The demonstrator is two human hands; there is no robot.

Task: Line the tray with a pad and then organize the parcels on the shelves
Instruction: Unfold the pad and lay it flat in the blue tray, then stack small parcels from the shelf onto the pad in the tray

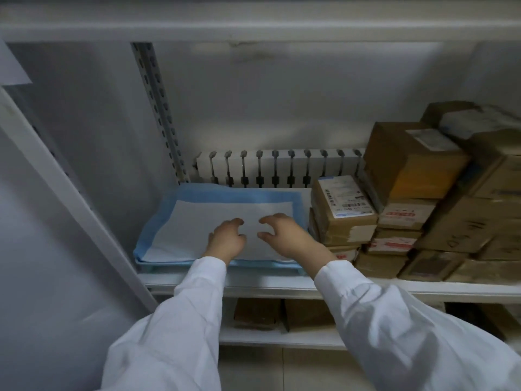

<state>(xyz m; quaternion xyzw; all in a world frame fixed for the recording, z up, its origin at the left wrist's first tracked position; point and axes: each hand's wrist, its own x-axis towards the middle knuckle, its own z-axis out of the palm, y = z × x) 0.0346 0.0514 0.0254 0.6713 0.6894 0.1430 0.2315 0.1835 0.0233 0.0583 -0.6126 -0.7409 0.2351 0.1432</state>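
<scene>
Your left hand [227, 239] and right hand [284, 235] hover side by side over the middle of the pad [194, 224]. Both are half-curled like claws, fingers bent down toward the sheet and holding nothing. The right is spread wider, thumb and fingers apart, and the left is more bunched. I cannot tell whether your fingertips actually press the pad. White sleeves run back from both wrists.

The pad, white with a blue border, lies in the pale blue tray [169, 265] at the left end of the shelf [423, 289]. Its blue edges ride up at the left and back, so it looks laid in but not fully seated. By my reading you are at the close of the lining step, smoothing and tucking.

Just beside the tray on your right stand the parcels [344, 207], brown boxes stacked several high, with larger ones crowded further right. Behind the tray runs a white slotted rack [267, 167]. The lower boxes [256, 313] sit on the level beneath.

The next move likely calls for flatter palms sweeping outward to press the corners down. After that, reach right for the top labelled parcel. The stack looks uneven, so lift that box straight up, and set it down rather than slide it so the pad does not bunch.
</scene>
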